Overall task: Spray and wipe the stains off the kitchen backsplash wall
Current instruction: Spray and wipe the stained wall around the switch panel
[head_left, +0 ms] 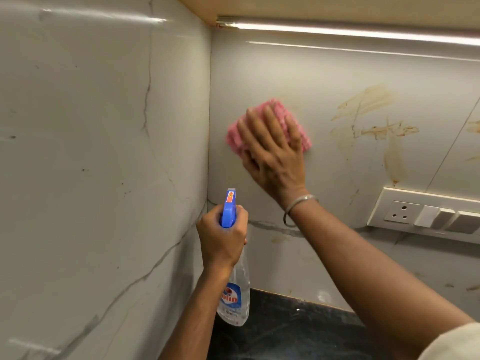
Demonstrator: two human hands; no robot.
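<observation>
My right hand (272, 154) presses a pink cloth (279, 110) flat against the grey backsplash wall (311, 74), fingers spread and straight, just right of the corner. Brown smeared stains (371, 102) mark the wall to the right of the cloth, with more streaks (394, 162) lower down. My left hand (220, 236) grips the neck of a clear spray bottle (235, 294) with a blue trigger head (229, 209), held upright below the cloth with its nozzle toward the wall.
A white switch and socket panel (426, 211) is mounted on the wall at the right. A lit strip light (363, 28) runs under the cabinet above. The black countertop (285, 328) lies below. The left side wall (91, 152) meets the backsplash at the corner.
</observation>
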